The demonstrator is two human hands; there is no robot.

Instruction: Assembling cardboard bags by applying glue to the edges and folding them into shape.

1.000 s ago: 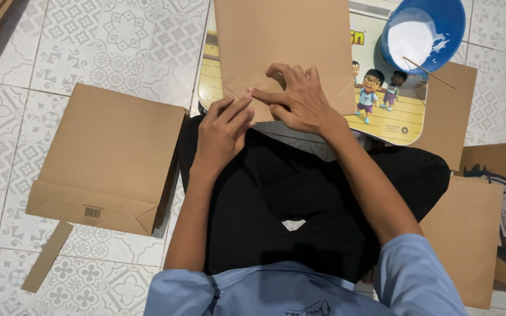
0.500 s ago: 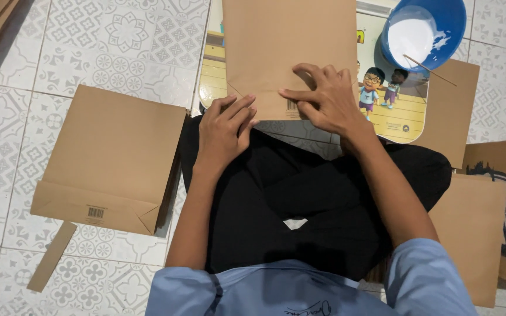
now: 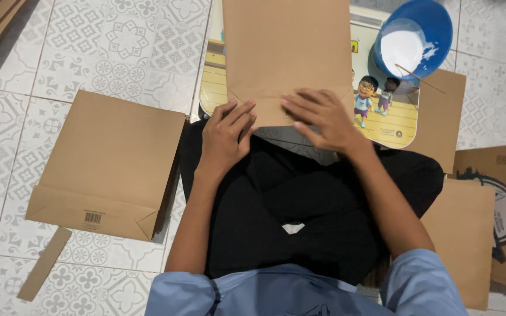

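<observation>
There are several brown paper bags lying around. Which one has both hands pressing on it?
The brown paper bag on the cartoon-printed board, straight ahead: left hand and right hand press its bottom fold. The finished bag on the left lies untouched.

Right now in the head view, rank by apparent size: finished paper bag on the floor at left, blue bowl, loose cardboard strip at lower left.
1. Paper bag, clearly the largest.
2. Blue bowl, partly cut off by the frame edge, so its full size is unsure.
3. Cardboard strip, the smallest.
</observation>
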